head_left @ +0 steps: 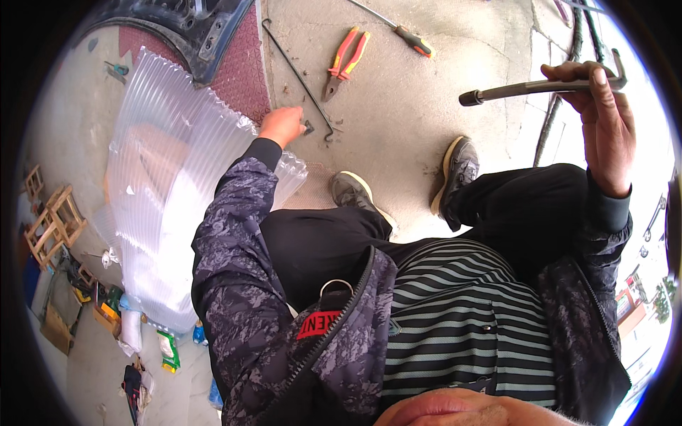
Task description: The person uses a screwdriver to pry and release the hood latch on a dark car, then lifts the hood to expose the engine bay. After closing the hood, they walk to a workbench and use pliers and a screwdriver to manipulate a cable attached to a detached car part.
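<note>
My left hand (281, 126) reaches down to the concrete ground and pinches a small dark metal piece (308, 128) lying beside a thin bent metal rod (298, 74). My right hand (600, 117) is raised at the upper right, closed around the head end of a dark metal bar-shaped tool (529, 89) that points left. My legs in black trousers and two grey shoes (458, 167) are between the hands.
Orange-handled pliers (344, 60) and a screwdriver (405, 32) lie on the concrete beyond the rod. A clear corrugated plastic sheet (163, 184) lies at left, next to a dark car panel (192, 28). Wooden frames and small clutter sit at far left.
</note>
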Available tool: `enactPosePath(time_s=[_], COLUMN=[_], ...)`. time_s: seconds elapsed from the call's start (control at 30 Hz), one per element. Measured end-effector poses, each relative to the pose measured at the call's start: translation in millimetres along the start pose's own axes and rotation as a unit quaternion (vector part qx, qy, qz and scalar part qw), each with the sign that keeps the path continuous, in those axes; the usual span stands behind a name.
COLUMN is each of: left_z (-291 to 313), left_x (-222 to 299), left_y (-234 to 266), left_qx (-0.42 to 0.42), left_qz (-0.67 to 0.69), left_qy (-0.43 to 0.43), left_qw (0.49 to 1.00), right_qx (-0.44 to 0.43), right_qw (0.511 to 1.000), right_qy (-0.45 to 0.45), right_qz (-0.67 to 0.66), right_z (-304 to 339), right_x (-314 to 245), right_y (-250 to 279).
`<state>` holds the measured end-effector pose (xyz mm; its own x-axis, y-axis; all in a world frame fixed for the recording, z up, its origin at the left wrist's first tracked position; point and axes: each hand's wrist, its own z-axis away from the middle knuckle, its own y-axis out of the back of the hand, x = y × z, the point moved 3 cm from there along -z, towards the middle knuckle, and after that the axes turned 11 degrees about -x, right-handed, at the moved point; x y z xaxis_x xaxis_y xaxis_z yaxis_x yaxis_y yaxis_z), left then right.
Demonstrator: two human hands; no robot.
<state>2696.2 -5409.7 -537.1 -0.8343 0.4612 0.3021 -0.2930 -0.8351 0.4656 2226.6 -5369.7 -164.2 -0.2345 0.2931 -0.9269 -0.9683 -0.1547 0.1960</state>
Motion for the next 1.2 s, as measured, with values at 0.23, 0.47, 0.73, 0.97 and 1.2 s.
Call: enactPosePath(time_s=[0.23,0.47,0.73,0.97,1.2], left_z=[-9,-14,13,60,121], left_x=[9,2,7,51,96], left_y=[-13,-24,16,109,190], left_qx=[0.009,-0.034,0.024,0.119,0.255], left_qz=[-0.018,-0.06,0.091,0.248,0.289], left_qy=[0.02,0.004,-0.024,-0.02,-0.054], left_qw=[1.0,0.998,0.995,0.961,0.921], right_qx=[0.012,0.048,0.019,-0.019,-0.054], right_qw=[1.0,0.998,0.999,0.998,0.996], right_qy=[-0.026,-0.032,0.01,0.043,0.058], right_qz=[-0.006,-0.037,-0.048,-0.032,-0.029], right_z=[9,9,1,-3,-7], right_x=[1,2,-5,-9,-12], right_y=[-8,-13,-20,-20,-15])
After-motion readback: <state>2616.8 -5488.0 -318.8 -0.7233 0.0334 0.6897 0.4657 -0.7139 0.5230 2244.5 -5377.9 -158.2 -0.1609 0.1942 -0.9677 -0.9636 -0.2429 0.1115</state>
